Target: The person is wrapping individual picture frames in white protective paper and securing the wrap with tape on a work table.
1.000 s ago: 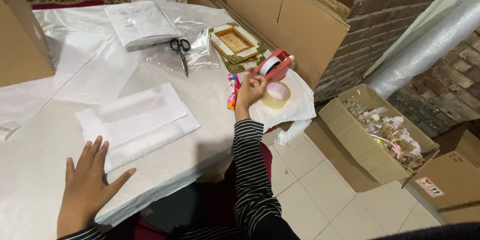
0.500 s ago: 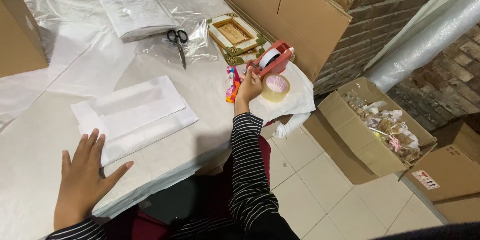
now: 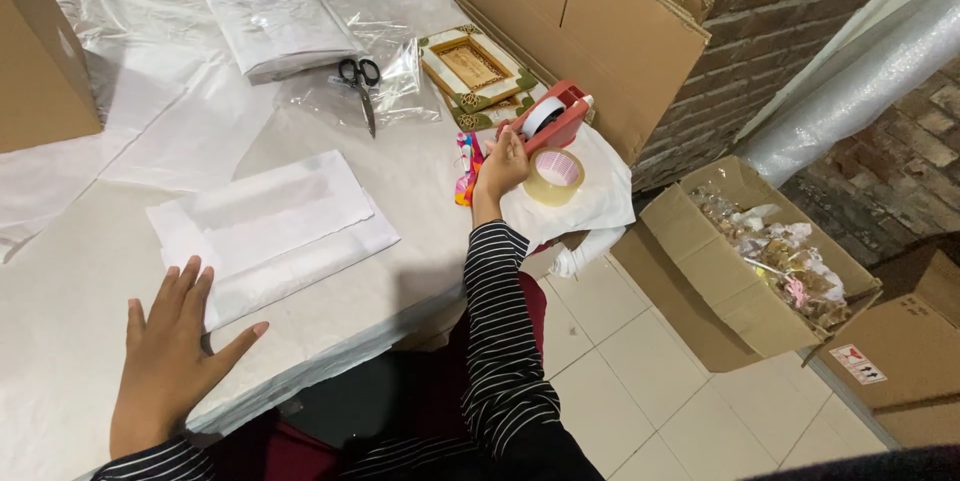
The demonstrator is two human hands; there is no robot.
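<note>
a: log. against the frame a second back, the right hand (image 3: 503,163) has gone from the roll's side of the red tape dispenser (image 3: 556,116) to its near end; the camera has drifted a little too. the left hand (image 3: 172,351) has not shifted.

b: hand states?

a: left hand lies flat, fingers spread, palm down on the white table cover (image 3: 60,311), just beside the near corner of the folded white paper packet (image 3: 265,226), not quite on it from what i see. right hand is curled round the dispenser's near end, thumb side up; the fingers close on its body, so i log it as gripping. the dispenser sits at the table's far right edge, against the cardboard sheets (image 3: 600,31).

b: around it?

a: loose roll of clear tape (image 3: 553,178) just right of that hand, lying on a white cloth (image 3: 600,203). a small colourful packet (image 3: 465,166) on the hand's left. framed picture (image 3: 470,69) behind, black scissors (image 3: 358,81) on clear plastic further left. open carton of small wrapped items (image 3: 770,261) on the floor.

b: step in hand?

a: my judgement: fetching tape, with the packet held ready. the next move calls for a firm hold on the dispenser and a clean pull of the tape's end, without knocking the loose roll off the edge.
</note>
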